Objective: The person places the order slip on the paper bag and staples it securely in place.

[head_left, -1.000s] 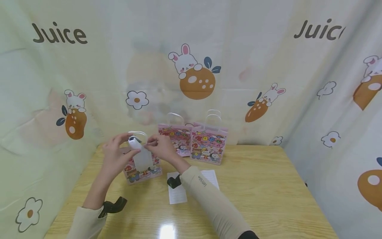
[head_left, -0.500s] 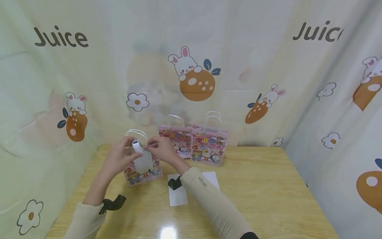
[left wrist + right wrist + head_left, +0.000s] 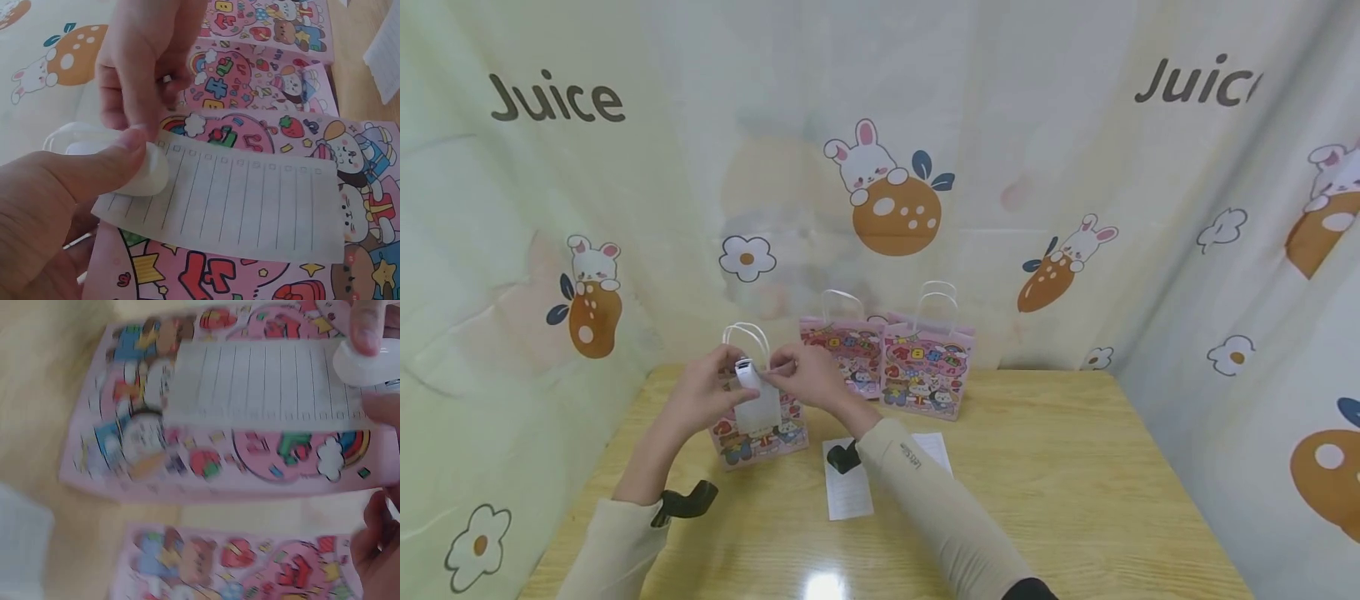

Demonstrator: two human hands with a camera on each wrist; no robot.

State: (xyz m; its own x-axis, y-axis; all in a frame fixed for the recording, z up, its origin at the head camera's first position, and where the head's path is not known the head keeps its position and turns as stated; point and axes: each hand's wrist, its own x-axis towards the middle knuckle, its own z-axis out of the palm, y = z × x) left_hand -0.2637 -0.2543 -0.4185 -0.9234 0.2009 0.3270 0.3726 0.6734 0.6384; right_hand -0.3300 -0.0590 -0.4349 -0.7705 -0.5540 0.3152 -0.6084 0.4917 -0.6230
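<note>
A pink cartoon gift bag (image 3: 792,433) with white handles stands upright at the table's left. Against its front hangs a lined white paper slip (image 3: 250,206), lower end slightly away from the bag in the left wrist view. My left hand (image 3: 702,393) pinches a small white stapler (image 3: 154,172) over the slip's upper end, thumb on top and fingers behind the bag. My right hand (image 3: 812,377) pinches at the top edge of the bag beside the stapler. Its fingertips are partly hidden in the left wrist view.
More pink gift bags (image 3: 925,375) stand at the back middle, near the printed curtain (image 3: 985,275). Lined paper slips (image 3: 848,493) lie on the wooden table (image 3: 1045,483), one partly under my right sleeve (image 3: 936,508).
My left hand and the stapler have moved slightly down and right onto the slip's top. My right hand stays at the bag's top edge.
</note>
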